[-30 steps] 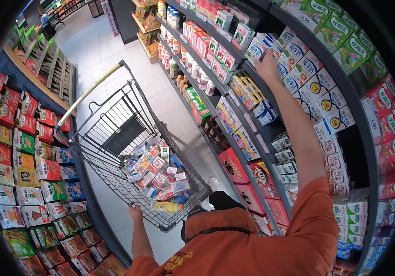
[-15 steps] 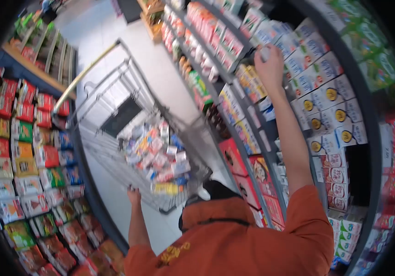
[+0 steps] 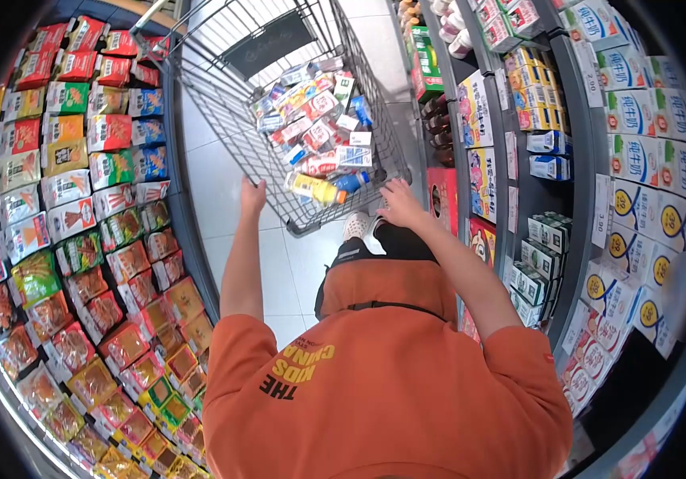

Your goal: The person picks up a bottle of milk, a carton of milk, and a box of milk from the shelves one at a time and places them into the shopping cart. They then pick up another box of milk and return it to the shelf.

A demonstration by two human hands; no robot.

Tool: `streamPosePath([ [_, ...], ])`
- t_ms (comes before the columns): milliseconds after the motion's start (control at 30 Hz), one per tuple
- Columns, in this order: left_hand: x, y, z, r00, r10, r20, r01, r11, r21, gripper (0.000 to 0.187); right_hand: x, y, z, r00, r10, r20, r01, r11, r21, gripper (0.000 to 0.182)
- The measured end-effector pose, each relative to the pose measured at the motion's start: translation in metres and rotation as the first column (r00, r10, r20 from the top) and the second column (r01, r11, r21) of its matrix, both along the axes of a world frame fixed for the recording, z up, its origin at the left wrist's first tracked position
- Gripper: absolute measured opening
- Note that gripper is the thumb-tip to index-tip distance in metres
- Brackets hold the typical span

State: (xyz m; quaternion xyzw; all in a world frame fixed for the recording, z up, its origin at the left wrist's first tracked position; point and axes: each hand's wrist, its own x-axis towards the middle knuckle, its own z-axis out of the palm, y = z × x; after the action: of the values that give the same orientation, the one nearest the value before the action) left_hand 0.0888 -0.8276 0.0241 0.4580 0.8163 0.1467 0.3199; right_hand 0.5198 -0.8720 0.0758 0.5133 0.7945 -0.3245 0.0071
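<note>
A wire shopping cart stands ahead of me, its near end close to my feet. Packets, cartons and bottles lie heaped in its basket, including a yellow-labelled bottle and a blue bottle. My left hand is beside the cart's left wire side, fingers loosely curved and apart, with nothing visible in it. By the near right corner is my right hand, its fingers spread at the rim. Whether either hand bears on the wire is hard to make out.
Snack packets cover the left shelf. On the right, shelves carry milk cartons, yellow packs and dark green-and-white cartons. Pale floor tiles run between the shelves, with my white shoes on them.
My right hand has come down from the right shelf to the cart's near corner. My left hand has shifted forward along the cart. The view has turned and sharpened.
</note>
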Motion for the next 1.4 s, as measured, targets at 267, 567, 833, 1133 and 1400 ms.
streamPosePath([
  [267, 0.108, -0.040, 0.030, 0.977, 0.133, 0.168, -0.011, 0.815, -0.580, 0.042, 0.034, 0.034, -0.035, 0.989, -0.028, -0.144, 0.047, 0.990, 0.132, 0.052],
  [567, 0.111, 0.005, 0.007, 0.938, 0.266, 0.221, -0.133, 0.867, -0.480, 0.043, 0.046, 0.079, -0.025, 0.993, -0.015, -0.115, 0.022, 0.998, 0.058, 0.057],
  [833, 0.106, 0.049, 0.001, 0.981, 0.056, 0.186, 0.046, 0.864, -0.501, 0.047, 0.049, 0.108, -0.029, 0.967, -0.097, -0.234, 0.105, 0.994, 0.018, 0.058],
  [1133, 0.045, 0.077, -0.077, 0.943, -0.216, 0.253, 0.306, 0.861, -0.405, 0.041, 0.041, 0.136, -0.027, 0.942, -0.185, -0.279, 0.214, 0.974, 0.077, 0.055],
  [1400, 0.081, 0.116, 0.015, 0.951, -0.050, 0.305, 0.184, 0.884, -0.429, 0.037, 0.027, 0.152, -0.031, 0.907, -0.294, -0.302, 0.313, 0.950, 0.016, 0.049],
])
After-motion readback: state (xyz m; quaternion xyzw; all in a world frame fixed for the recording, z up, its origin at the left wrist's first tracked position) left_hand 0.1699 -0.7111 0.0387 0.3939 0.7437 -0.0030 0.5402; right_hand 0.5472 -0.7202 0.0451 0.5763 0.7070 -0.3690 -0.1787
